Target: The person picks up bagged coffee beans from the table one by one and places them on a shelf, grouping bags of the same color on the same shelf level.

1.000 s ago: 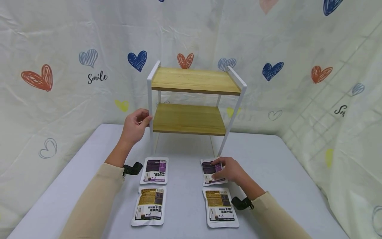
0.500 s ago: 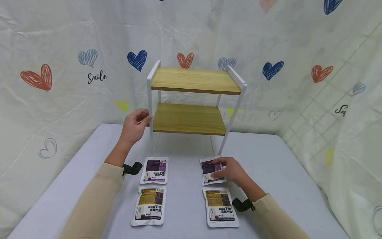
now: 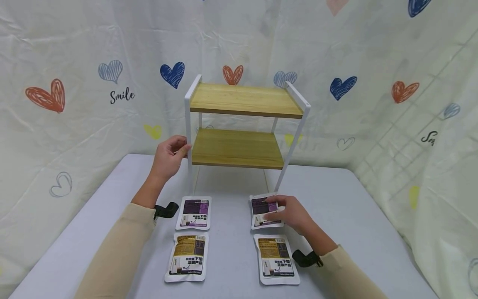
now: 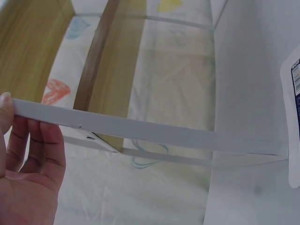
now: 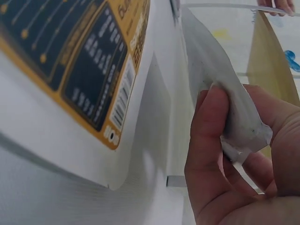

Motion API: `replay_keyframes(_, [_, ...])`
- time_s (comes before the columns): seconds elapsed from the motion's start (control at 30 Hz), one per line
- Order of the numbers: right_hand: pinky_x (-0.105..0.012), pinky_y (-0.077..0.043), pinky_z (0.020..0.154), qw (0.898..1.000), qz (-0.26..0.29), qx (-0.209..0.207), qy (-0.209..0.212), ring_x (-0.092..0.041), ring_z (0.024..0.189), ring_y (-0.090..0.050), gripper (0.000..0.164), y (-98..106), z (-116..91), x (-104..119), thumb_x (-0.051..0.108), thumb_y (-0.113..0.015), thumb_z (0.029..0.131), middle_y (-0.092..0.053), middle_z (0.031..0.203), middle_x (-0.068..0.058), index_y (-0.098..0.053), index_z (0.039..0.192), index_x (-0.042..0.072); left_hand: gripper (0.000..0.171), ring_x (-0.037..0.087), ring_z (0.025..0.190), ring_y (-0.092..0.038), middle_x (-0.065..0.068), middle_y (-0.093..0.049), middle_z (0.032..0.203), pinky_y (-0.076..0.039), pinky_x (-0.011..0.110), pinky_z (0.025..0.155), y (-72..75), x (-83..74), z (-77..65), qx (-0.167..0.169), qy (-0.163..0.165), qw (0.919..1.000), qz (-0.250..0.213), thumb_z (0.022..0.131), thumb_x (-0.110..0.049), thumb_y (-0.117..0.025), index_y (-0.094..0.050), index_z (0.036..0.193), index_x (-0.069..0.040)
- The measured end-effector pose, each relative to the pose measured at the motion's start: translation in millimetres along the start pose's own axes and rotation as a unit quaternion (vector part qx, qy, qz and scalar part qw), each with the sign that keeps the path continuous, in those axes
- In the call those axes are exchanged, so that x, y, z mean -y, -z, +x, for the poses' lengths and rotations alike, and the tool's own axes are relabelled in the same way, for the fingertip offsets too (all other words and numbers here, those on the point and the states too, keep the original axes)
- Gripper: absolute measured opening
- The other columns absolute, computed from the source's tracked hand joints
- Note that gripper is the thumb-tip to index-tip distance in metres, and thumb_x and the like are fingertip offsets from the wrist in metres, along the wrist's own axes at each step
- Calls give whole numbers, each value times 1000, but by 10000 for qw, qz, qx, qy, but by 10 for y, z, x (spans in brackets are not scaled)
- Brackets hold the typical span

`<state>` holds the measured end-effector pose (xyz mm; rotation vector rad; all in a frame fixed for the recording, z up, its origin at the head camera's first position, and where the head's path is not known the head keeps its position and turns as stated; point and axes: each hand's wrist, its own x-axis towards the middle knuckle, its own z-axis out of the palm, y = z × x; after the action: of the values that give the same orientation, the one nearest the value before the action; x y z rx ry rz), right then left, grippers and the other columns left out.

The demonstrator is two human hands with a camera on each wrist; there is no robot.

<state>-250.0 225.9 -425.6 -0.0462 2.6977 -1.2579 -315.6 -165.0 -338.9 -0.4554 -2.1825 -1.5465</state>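
In the head view, a two-tier rack is stood on a white table. Its left front post is pinched by the left hand. One purple pouch is gripped at its right edge by the right hand, just in front of the rack. Another purple pouch is laid to the left, with the left gold pouch and the right gold pouch in the nearer row. These three are left untouched, so only a start seems to have been made (a judgement, admittedly)

In the left wrist view, the post is held between thumb and curled fingers, and no pouch is held there

In the right wrist view, the gripped pouch is seen tilted, squeezed between thumb and fingers; whether the table is touched by its far edge cannot be told
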Motion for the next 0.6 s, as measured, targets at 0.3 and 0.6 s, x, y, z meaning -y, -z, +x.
replay_keyframes(0.3, [-40, -57, 93, 9997, 254, 18, 70, -31, 124, -55, 55, 64, -104, 91, 29, -91, 78, -62, 141, -11, -71, 128, 20, 26, 28, 97, -69, 18, -72, 111, -57, 13, 78, -1, -11, -8, 35, 56, 10000, 16, 101, -24, -66, -70, 118, -5])
replay_keyframes(0.6, [-33, -56, 88, 9985, 538, 100, 74, -32, 123, -55, 58, 121, -220, 202, 32, -91, 78, -62, 141, -11, -71, 131, 20, 26, 28, 98, -69, 18, -71, 111, -57, 13, 78, 15, -31, -7, 55, 64, 10000, 29, 101, -24, -66, -70, 117, -4])
